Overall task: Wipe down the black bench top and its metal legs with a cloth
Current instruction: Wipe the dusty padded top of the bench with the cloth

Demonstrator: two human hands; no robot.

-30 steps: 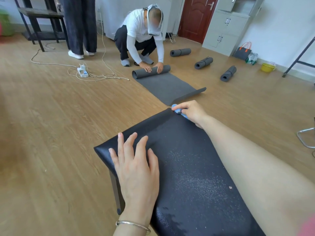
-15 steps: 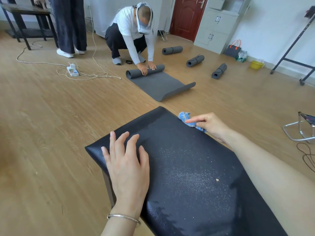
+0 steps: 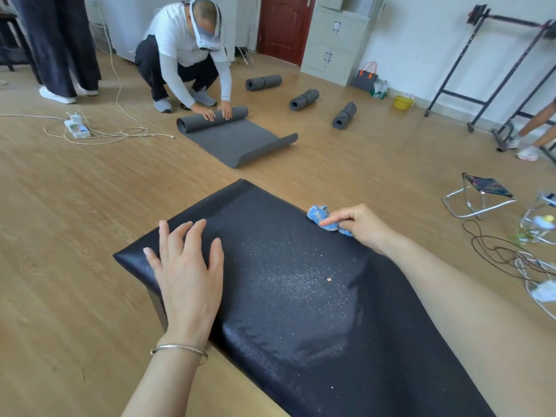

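Cloth (image 3: 318,214) slid nearer along bench (image 3: 285,311), in right hand (image 3: 362,227).

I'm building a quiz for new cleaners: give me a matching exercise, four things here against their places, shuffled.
1 cloth
2 left hand
3 yellow basin
4 folding stool

A palm down on the bench top
B beside the far wall
C on the floor right of the bench top
D pinched in the right hand

Pairs: 1-D, 2-A, 3-B, 4-C
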